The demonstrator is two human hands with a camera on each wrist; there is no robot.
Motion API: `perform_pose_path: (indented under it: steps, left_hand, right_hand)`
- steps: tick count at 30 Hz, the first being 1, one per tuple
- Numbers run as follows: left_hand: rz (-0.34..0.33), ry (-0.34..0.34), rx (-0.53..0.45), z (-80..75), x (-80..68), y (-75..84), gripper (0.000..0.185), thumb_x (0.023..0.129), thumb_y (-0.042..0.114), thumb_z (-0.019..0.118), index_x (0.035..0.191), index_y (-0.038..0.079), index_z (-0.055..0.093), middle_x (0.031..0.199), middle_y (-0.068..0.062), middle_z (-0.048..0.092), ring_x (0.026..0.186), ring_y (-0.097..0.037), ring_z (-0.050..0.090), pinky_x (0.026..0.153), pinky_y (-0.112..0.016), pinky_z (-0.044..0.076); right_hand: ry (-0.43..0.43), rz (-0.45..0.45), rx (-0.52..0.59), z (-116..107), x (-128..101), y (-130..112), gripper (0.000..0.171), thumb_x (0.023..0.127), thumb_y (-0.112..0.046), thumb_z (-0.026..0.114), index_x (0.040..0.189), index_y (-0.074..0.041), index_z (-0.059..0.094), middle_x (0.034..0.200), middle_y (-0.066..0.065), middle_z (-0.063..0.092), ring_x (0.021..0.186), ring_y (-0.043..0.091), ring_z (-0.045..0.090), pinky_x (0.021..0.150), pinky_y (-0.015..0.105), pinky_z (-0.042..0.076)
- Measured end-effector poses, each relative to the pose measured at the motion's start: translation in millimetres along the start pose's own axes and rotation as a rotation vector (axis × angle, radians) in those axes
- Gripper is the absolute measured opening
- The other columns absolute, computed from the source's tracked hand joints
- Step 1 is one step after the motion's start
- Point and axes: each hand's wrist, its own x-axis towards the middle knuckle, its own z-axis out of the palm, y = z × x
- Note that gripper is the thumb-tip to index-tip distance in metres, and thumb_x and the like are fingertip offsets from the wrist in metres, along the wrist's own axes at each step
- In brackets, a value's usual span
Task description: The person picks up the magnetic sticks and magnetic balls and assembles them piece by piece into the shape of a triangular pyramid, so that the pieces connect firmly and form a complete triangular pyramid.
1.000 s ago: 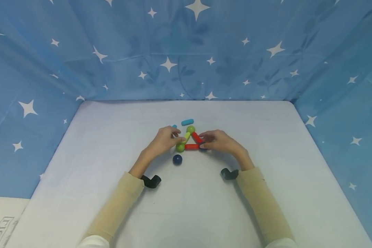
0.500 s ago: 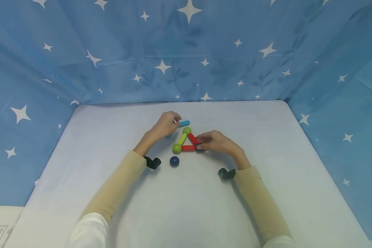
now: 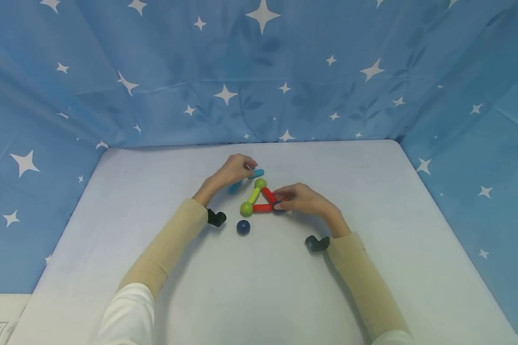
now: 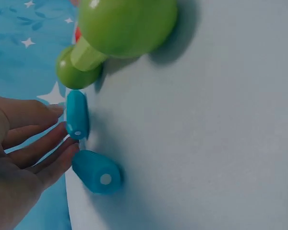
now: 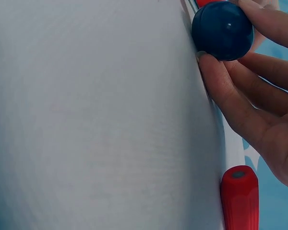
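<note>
My left hand (image 3: 237,167) reaches over the far middle of the table, fingertips right at a light blue stick (image 3: 258,173). In the left wrist view its fingers are spread and lightly bent, with thumb and forefinger close beside that stick. A second light blue stick (image 4: 97,172) lies by the lower fingers. My right hand (image 3: 303,199) pinches a dark blue ball (image 5: 223,31) between thumb and fingers. That ball forms one corner of a triangle, with two red sticks (image 3: 263,208), a yellow-green stick (image 3: 253,195) and two green balls (image 3: 246,209).
A loose dark blue ball (image 3: 243,227) lies in front of the triangle. In the right wrist view another red stick (image 5: 240,196) lies apart, beside the right hand. Black wrist cameras (image 3: 216,218) jut from both sleeves. A blue starred curtain (image 3: 259,72) stands behind the white table (image 3: 259,287).
My left hand has left the triangle's yellow-green stick and moved away, back to the light blue sticks. The right hand keeps its place at the dark blue ball. The head view has shifted slightly.
</note>
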Motion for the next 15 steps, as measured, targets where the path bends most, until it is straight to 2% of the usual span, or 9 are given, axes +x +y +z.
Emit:
perform_pose_path:
  steps: [7, 11, 15]
  left_hand:
    - [-0.041, -0.017, 0.061, 1.9, 1.2, 2.1, 0.036, 0.096, 0.008, 0.068, 0.131, -0.001, 0.067, 0.126, -0.017, 0.070, 0.110, -0.029, 0.066, 0.086, -0.036, 0.059]
    - [-0.026, -0.024, 0.085, 1.5, 3.7, 6.4, 0.039, 0.097, 0.008, 0.068, 0.134, -0.002, 0.065, 0.126, -0.019, 0.069, 0.110, -0.031, 0.067, 0.090, -0.039, 0.059]
    - [-0.053, -0.080, 0.122, 0.9, 5.3, 10.8, 0.047, 0.096, 0.007, 0.067, 0.141, -0.004, 0.058, 0.130, -0.021, 0.066, 0.117, -0.032, 0.063, 0.098, -0.042, 0.056]
  right_hand:
    - [-0.015, 0.001, -0.004, 2, 2, -2, 0.054, 0.096, -0.030, 0.072, 0.144, -0.008, 0.059, 0.128, 0.010, 0.071, 0.094, 0.016, 0.072, 0.101, 0.047, 0.052]
    - [-0.002, -0.006, -0.002, 1, 1, -3, 0.054, 0.096, -0.029, 0.072, 0.144, -0.008, 0.059, 0.128, 0.010, 0.070, 0.094, 0.016, 0.072, 0.101, 0.047, 0.053]
    - [-0.001, -0.002, -0.019, -1, 2, -2, 0.053, 0.096, -0.029, 0.073, 0.143, -0.008, 0.060, 0.126, 0.009, 0.071, 0.092, 0.015, 0.071, 0.100, 0.046, 0.053]
